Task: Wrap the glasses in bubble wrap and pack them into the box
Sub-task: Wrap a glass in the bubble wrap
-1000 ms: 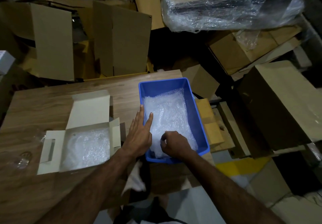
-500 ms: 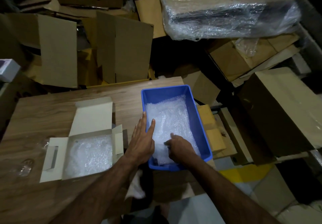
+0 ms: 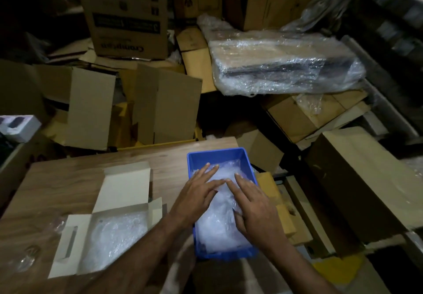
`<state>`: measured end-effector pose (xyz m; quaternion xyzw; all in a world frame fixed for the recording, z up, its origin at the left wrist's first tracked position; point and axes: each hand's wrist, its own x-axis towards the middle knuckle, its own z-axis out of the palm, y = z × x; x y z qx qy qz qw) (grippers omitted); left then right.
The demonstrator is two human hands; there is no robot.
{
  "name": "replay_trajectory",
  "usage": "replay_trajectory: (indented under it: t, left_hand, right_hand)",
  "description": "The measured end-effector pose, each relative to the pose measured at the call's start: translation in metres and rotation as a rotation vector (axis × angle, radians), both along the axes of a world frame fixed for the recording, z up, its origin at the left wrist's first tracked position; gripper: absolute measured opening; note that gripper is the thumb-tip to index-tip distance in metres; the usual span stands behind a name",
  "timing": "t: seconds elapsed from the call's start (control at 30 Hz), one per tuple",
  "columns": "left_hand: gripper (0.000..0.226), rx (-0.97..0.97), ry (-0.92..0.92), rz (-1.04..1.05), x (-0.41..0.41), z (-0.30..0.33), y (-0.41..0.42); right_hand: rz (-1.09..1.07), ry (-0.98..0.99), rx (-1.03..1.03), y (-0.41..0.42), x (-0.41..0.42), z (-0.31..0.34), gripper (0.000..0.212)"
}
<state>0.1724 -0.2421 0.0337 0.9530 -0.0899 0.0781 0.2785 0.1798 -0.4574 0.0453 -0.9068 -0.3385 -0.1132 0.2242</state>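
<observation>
Near the front edge of the wooden table (image 3: 68, 179), the open white box (image 3: 80, 243) holds bubble wrap (image 3: 114, 236). At the right edge, the left hand (image 3: 196, 195) and right hand (image 3: 254, 209) rest with straight, slightly spread fingers on the bubble wrap sheets (image 3: 217, 225) in the blue bin (image 3: 219, 155). Beyond the far edge, cardboard boxes (image 3: 164, 106) lie piled.

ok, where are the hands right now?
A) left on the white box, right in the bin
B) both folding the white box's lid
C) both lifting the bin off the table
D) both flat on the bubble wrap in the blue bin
D: the left hand and right hand lie with fingers straight on the bubble wrap inside the blue bin; the white box sits untouched.
</observation>
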Motion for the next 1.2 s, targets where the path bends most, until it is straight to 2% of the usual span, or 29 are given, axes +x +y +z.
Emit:
replay_trajectory:
  t: [0.13, 0.2, 0.27, 0.4, 0.53, 0.63, 0.67, 0.7, 0.77, 0.8, 0.87, 0.9, 1.0, 1.1, 1.2]
  left_hand:
    - [0.043, -0.110, -0.152, -0.060, 0.002, 0.042, 0.016]
    - [0.043, -0.173, -0.157, -0.096, -0.005, 0.062, 0.023]
    - [0.041, -0.232, -0.194, -0.097, -0.015, 0.080, 0.032]
    - [0.037, -0.356, -0.197, -0.010, -0.040, 0.109, 0.049]
    - [0.024, -0.765, -0.147, 0.244, -0.064, 0.121, 0.066]
    - [0.020, -0.989, -0.049, 0.524, -0.079, 0.120, 0.078]
    - [0.020, -1.078, 0.005, 0.580, -0.084, 0.119, 0.082]
    - [0.025, -1.178, 0.050, 0.635, -0.088, 0.120, 0.085]
    - [0.034, -1.298, 0.075, 0.747, -0.095, 0.120, 0.093]
    - [0.035, -1.288, 0.060, 0.810, -0.099, 0.119, 0.098]
    - [0.036, -1.285, 0.064, 0.866, -0.107, 0.115, 0.110]
    - [0.039, -1.305, 0.087, 0.877, -0.110, 0.113, 0.116]
    - [0.044, -1.164, 0.113, 0.891, -0.122, 0.089, 0.143]
    - [0.033, -0.900, 0.109, 0.958, -0.138, 0.069, 0.165]
    - [0.046, -0.761, 0.098, 0.835, -0.156, 0.058, 0.183]
  right_hand:
    - [-0.078, -0.003, 0.022, -0.004, 0.000, 0.019, 0.096]
    - [-0.135, 0.026, 0.083, 0.000, 0.002, 0.026, 0.097]
    - [-0.167, 0.048, 0.202, 0.008, 0.006, 0.031, 0.090]
    - [-0.088, 0.075, 0.473, 0.027, 0.022, 0.049, 0.053]
    - [0.181, 0.249, 0.649, 0.048, 0.021, 0.087, 0.046]
    - [0.228, 0.454, 0.853, 0.085, 0.012, 0.106, 0.017]
    - [0.170, 0.556, 0.919, 0.099, 0.012, 0.100, 0.023]
    - [0.106, 0.725, 0.957, 0.112, 0.011, 0.094, 0.042]
    - [0.072, 1.191, 0.923, 0.132, 0.003, 0.082, 0.085]
    - [0.102, 1.394, 0.863, 0.140, -0.006, 0.076, 0.085]
    - [0.191, 1.557, 0.806, 0.155, -0.026, 0.065, 0.047]
    - [0.187, 1.619, 0.820, 0.162, -0.036, 0.061, 0.038]
    - [0.080, 1.712, 0.870, 0.188, -0.050, 0.047, 0.050]
    - [-0.073, 1.576, 0.897, 0.203, -0.054, 0.039, 0.030]
    - [-0.172, 1.210, 0.842, 0.210, -0.061, 0.036, 0.042]
